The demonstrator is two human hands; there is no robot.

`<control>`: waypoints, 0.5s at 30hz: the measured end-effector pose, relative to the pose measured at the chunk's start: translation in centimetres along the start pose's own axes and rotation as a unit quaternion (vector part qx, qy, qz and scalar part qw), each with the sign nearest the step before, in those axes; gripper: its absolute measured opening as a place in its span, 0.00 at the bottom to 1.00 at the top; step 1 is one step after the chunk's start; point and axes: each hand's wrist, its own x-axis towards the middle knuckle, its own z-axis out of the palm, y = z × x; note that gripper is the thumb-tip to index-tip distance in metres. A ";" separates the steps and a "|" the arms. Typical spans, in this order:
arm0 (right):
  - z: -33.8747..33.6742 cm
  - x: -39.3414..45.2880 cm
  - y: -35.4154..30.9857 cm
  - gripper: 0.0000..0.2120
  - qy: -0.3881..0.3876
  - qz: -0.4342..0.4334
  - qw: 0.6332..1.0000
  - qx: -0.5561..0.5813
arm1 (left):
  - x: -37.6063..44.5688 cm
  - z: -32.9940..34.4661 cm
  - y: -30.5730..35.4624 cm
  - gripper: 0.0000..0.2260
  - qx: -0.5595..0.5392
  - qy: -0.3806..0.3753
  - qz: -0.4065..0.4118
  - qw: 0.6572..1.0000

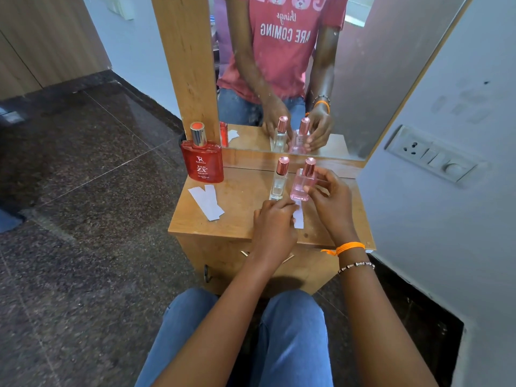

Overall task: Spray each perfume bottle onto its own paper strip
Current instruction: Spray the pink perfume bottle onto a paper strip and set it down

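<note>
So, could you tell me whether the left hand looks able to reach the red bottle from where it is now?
Probably yes. The left hand rests on a paper strip, and the red bottle stands to its left with only flat paper strips lying between them.

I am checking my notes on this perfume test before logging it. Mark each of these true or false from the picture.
1. The red bottle stands at the left of the table. True.
2. The right hand is on the clear bottle. False: it holds the pink bottle.
3. All three bottles have their caps on. True.
4. The left hand rests on a paper strip. True.
5. No paper lies near the red bottle. False: two paper strips lie in front of it.
</note>
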 end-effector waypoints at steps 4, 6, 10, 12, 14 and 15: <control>-0.3 -1.3 -0.3 0.19 0.058 0.031 0.998 0.021 | 0.0 -1.2 -0.4 0.16 -0.047 0.029 -0.010 0.998; 0.0 -2.8 -0.7 0.13 0.138 0.038 0.990 0.017 | -0.3 -2.1 -1.1 0.14 -0.080 0.043 -0.030 0.995; 2.4 -5.7 -2.5 0.06 0.135 -0.050 0.990 0.001 | -1.5 -4.2 -3.3 0.12 -0.146 0.102 -0.087 0.980; 4.4 -6.5 -3.5 0.06 0.055 -0.092 0.994 -0.015 | -2.3 -5.4 -4.7 0.12 -0.154 0.142 -0.112 0.971; 6.7 -6.6 -4.5 0.05 -0.023 -0.097 0.994 -0.042 | -3.0 -6.5 -6.2 0.12 -0.162 0.177 -0.143 0.960; 7.9 -6.5 -4.8 0.04 -0.057 -0.085 0.993 -0.058 | -3.2 -7.0 -6.9 0.12 -0.170 0.193 -0.161 0.953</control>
